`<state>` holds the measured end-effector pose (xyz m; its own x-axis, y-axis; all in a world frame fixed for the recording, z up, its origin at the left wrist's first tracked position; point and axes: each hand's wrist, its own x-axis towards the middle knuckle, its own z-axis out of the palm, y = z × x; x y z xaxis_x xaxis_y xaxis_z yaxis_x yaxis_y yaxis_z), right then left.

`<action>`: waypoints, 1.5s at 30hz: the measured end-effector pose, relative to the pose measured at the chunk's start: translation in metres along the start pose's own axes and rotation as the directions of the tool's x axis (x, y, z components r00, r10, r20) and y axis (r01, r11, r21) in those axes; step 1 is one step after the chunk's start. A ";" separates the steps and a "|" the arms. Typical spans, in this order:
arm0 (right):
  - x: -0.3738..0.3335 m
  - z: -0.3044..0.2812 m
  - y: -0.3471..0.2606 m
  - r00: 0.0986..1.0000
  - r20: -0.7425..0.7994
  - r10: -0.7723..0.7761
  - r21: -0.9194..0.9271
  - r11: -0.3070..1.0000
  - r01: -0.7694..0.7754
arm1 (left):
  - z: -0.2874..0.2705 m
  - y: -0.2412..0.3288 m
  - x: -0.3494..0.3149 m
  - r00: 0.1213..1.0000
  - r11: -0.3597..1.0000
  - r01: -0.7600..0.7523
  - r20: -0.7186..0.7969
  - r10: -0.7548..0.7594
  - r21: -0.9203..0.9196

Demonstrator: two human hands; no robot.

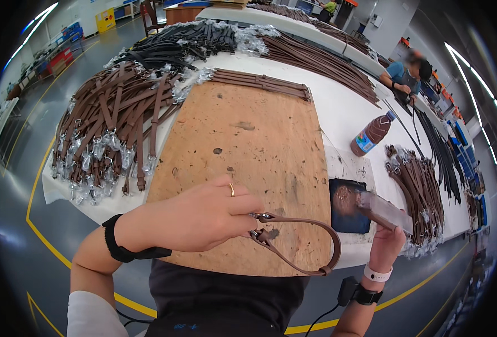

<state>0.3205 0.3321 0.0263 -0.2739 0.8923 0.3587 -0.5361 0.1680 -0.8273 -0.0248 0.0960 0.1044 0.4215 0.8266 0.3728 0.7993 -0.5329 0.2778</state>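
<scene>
My left hand [209,216] is closed over the near part of a wooden board [237,135]. It grips the metal-clasp end of a brown leather strap [336,247], whose loop lies out to the right across the board. To the right, my right hand [388,244] holds a greyish rectangular block [384,210], tilted, by its near end. The block's far end is over a dark blue tray [350,222] with a brown smear in it; I cannot tell whether they touch. Part of the strap's metal is hidden by my left fingers.
Brown straps [108,112] with plastic-wrapped buckles are heaped left; black straps [175,48] lie behind. More brown straps [420,191] lie right, near a brown-filled bottle [372,133]. A person [406,76] in blue works at the far right.
</scene>
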 end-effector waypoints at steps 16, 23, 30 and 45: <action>-0.043 0.113 -0.008 0.956 0.294 0.023 -0.067 0.998 -0.003 | -0.004 0.013 0.008 0.979 0.994 -0.046 0.201 0.025 0.101; -0.046 0.115 -0.005 0.950 0.306 0.058 -0.108 0.994 -0.026 | -0.002 0.015 0.011 0.978 0.987 -0.060 0.208 0.029 0.147; -0.047 0.112 -0.005 0.950 0.308 0.059 -0.138 0.990 -0.016 | -0.002 0.016 0.012 0.973 0.982 -0.076 0.227 0.035 0.173; -0.043 0.092 -0.015 0.964 0.265 0.015 -0.211 0.976 0.043 | -0.005 0.019 0.013 0.975 0.977 -0.105 0.212 0.064 0.185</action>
<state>0.2670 0.2525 0.0629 -0.4835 0.7519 0.4481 -0.3666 0.2910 -0.8837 -0.0063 0.0961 0.1195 0.5532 0.8102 0.1939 0.8162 -0.5737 0.0685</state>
